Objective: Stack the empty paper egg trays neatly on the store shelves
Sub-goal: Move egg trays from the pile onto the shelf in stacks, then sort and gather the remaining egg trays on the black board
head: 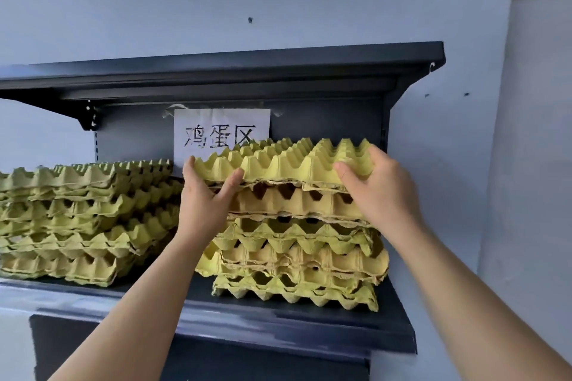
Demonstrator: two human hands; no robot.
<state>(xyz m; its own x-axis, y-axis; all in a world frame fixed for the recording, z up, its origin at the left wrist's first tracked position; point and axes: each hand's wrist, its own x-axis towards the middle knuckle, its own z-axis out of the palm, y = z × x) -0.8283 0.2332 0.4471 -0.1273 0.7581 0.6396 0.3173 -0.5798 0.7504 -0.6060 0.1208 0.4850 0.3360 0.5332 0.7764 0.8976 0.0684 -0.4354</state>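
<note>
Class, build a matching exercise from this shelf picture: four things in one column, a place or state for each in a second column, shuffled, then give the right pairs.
Column one:
1. top tray
2. left stack
3. paper sign
4. upper shelf

Column two:
A. taped to the back panel, partly hidden by trays
B. held at both ends by the left hand and right hand
C. bare, dark, above the trays
D. stands untouched on the lower shelf

Pairs: 1-B, 2-D, 3-A, 4-C
</note>
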